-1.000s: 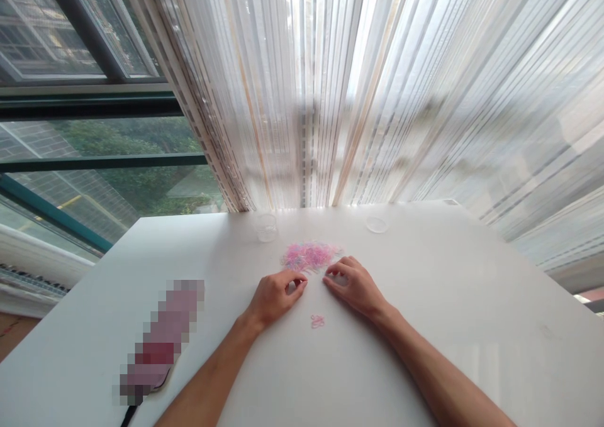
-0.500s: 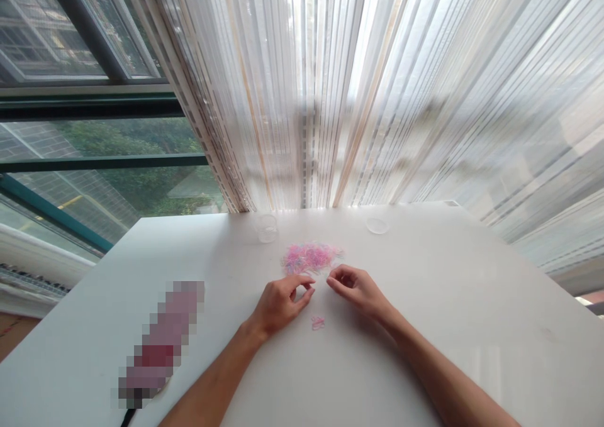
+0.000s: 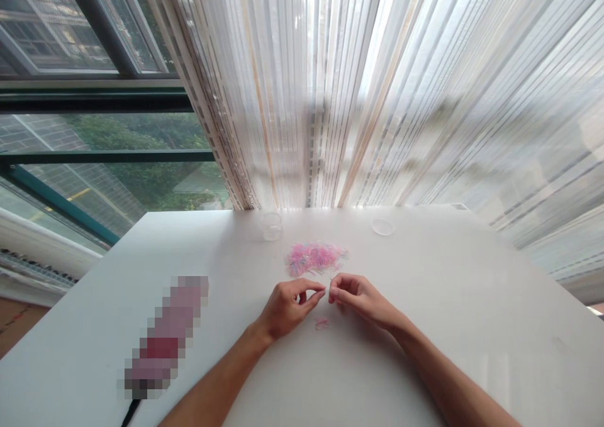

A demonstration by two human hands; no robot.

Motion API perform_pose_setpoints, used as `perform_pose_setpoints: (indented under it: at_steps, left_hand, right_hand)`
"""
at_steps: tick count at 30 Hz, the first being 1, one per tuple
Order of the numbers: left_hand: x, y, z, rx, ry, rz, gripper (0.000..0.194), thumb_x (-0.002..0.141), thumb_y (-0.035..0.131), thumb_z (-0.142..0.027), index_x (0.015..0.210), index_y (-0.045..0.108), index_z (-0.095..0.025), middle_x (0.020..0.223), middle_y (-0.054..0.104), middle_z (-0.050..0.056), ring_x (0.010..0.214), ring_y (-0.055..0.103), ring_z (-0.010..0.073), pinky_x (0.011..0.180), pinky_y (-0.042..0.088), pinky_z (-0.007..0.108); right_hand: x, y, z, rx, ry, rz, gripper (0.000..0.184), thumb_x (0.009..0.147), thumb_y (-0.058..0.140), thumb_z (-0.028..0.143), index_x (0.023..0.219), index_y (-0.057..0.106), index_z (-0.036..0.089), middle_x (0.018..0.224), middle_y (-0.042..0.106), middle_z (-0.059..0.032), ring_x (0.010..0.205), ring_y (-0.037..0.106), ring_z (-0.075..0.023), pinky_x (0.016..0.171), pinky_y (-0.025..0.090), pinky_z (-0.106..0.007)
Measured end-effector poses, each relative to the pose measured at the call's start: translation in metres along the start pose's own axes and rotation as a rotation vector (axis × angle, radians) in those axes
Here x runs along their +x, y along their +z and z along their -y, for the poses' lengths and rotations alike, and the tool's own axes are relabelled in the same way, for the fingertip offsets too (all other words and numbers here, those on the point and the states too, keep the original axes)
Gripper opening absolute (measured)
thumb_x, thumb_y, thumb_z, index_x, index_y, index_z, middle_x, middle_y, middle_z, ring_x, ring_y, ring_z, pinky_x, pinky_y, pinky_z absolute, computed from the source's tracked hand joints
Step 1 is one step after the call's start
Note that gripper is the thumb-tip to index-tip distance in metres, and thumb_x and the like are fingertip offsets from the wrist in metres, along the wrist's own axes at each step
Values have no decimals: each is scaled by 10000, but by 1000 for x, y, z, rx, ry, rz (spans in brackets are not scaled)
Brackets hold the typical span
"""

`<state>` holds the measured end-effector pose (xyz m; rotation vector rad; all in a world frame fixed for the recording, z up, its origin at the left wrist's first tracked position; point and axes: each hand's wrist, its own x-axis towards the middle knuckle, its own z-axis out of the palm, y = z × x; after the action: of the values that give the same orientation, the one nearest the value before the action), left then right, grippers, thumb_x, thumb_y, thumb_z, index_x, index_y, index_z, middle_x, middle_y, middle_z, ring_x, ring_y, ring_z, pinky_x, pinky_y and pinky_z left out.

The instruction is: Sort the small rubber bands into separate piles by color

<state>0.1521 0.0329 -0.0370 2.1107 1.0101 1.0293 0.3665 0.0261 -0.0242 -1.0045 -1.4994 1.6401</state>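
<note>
A pile of tiny pink and pale blue elastic bands lies on the white table. Just in front of the pile, my left hand and my right hand meet fingertip to fingertip, each with thumb and forefinger pinched. What they pinch is too small to make out. Below the fingertips a few pink bands lie apart from the pile.
A small clear cup and a clear round lid stand at the table's far edge, below striped sheer curtains. A blurred pink object with a dark cord lies at the left. A window is at the far left.
Both hands have drawn back from the pile toward me and closed in on each other, so that their pinched fingertips now meet above the few separate bands.
</note>
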Motion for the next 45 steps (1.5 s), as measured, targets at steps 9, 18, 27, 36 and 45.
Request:
perform_pose_setpoints:
  at_steps: [9, 18, 27, 36, 45]
  left_hand:
    - [1, 1, 3, -74, -8, 2, 84, 865, 673, -212, 907, 744, -197, 790, 747, -1, 526, 478, 75, 526, 433, 185]
    - [1, 0, 6, -44, -12, 29, 92, 872, 655, -208, 918, 734, -213, 821, 740, -6, 551, 486, 80, 539, 430, 192]
    - [1, -2, 7, -14, -45, 51, 108, 859, 634, -198, 902, 732, -213, 838, 740, -2, 553, 496, 83, 560, 452, 193]
    - [5, -3, 8, -17, -119, 81, 177, 815, 672, -225, 986, 716, -222, 905, 743, -2, 534, 496, 79, 543, 467, 193]
    - [7, -4, 9, 26, -111, 71, 165, 817, 628, -195, 968, 693, -208, 863, 727, -12, 520, 479, 73, 576, 463, 194]
  right_hand:
    - [3, 3, -5, -49, -61, -47, 284, 854, 706, 430, 888, 621, 161, 684, 542, 31, 584, 450, -93, 548, 347, -226]
    - [2, 6, -5, -187, -92, -126, 266, 850, 685, 433, 871, 655, 170, 761, 635, -6, 645, 534, -124, 598, 417, -246]
    - [-1, 9, -8, -439, -121, -204, 235, 875, 625, 393, 879, 721, 179, 808, 725, -42, 717, 614, -172, 670, 476, -286]
    - [-2, 7, -12, -456, -150, -269, 253, 868, 625, 422, 893, 730, 193, 863, 750, -53, 781, 658, -206, 726, 501, -322]
    - [-58, -5, -22, -674, -127, -460, 219, 900, 585, 387, 854, 711, 214, 757, 690, -40, 636, 596, -179, 620, 490, -313]
